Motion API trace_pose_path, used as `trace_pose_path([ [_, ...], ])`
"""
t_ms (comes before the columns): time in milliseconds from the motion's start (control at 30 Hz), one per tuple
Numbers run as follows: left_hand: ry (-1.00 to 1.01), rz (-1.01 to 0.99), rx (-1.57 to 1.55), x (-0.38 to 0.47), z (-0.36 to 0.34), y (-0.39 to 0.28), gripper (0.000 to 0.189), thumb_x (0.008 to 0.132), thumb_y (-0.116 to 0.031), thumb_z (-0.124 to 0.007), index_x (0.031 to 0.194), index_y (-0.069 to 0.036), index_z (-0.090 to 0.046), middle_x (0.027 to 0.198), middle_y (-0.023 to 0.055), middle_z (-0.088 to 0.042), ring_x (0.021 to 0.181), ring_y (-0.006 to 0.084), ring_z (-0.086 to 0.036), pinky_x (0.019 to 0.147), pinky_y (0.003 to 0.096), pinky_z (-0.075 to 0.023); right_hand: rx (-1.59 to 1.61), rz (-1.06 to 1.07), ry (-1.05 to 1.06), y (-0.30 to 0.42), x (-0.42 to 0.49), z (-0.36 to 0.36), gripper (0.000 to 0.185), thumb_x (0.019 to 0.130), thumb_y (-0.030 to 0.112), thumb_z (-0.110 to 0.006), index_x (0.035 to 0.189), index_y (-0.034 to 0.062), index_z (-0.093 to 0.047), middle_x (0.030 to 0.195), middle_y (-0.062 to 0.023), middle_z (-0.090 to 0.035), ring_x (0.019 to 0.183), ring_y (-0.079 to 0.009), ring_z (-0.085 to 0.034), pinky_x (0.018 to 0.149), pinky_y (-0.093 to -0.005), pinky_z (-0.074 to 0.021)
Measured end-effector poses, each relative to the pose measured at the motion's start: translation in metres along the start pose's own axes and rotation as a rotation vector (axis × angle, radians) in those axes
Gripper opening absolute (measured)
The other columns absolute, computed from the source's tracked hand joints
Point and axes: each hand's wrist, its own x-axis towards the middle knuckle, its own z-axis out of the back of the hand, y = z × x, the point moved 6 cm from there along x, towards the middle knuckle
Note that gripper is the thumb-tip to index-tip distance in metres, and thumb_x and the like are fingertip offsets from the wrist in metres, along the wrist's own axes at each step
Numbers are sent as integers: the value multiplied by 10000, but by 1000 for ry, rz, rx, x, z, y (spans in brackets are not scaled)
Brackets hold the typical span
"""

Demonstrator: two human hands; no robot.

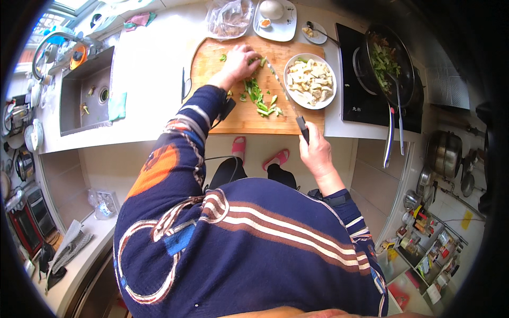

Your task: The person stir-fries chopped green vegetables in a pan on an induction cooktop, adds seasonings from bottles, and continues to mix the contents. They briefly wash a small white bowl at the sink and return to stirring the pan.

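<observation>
On the wooden cutting board (214, 115), cut green vegetable pieces (254, 93) lie scattered at the middle. My left hand (241, 63) is over the board's upper part, fingers bent down on green pieces that it partly hides. My right hand (317, 153) is closed around the black handle of a kitchen knife (279, 82) at the board's front right. The blade slants up and left, its tip close to my left fingers, with bits stuck along it. A white bowl (286, 81) of pale chopped pieces (312, 83) stands on the board's right side.
A wok (411, 79) holding green food and a metal utensil (399, 115) is on the black cooktop (350, 107) at right. Behind the board are a bagged plate (229, 20), a square plate (284, 31) and a small dish with a spoon (318, 36). A sink (75, 99) lies left.
</observation>
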Motion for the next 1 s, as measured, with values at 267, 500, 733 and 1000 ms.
trace_pose_path([
  [267, -86, 48, -43, -67, 34, -13, 250, 878, -250, -672, 1088, -115, -693, 1161, 111, -627, 1108, 316, -570, 966, 450, -431, -133, -140, 38, -15, -43, -57, 465, 886, 135, -609, 1309, 36, -443, 1062, -194, -623, 865, -383, -664, 705, -465, -555],
  [500, -154, 55, -86, -24, 20, 46, 409, 941, -286, -588, 1295, -83, -580, 1352, 157, -539, 1274, 345, -484, 1070, 460, -384, 23, -88, 19, 15, -25, -91, 451, 875, 113, -632, 1284, 21, -465, 1070, -203, -632, 889, -381, -660, 725, -449, -549],
  [733, 104, -173, -112, -9, -8, 11, 352, 984, -281, -518, 1251, -71, -609, 1361, 135, -552, 1347, 343, -432, 1099, 473, -367, 297, -236, -133, -7, -31, -84, 383, 901, 133, -651, 1234, 41, -486, 859, -178, -663, 780, -358, -669, 685, -420, -524],
  [1000, 250, -186, -233, -77, 29, -13, 372, 947, -304, -575, 1187, -26, -632, 1254, 176, -605, 1284, 379, -489, 1079, 478, -382, 526, -410, -16, -38, -78, -99, 259, 961, 107, -583, 1190, 32, -488, 713, -13, -546, 493, -76, -496, 453, -238, -425],
])
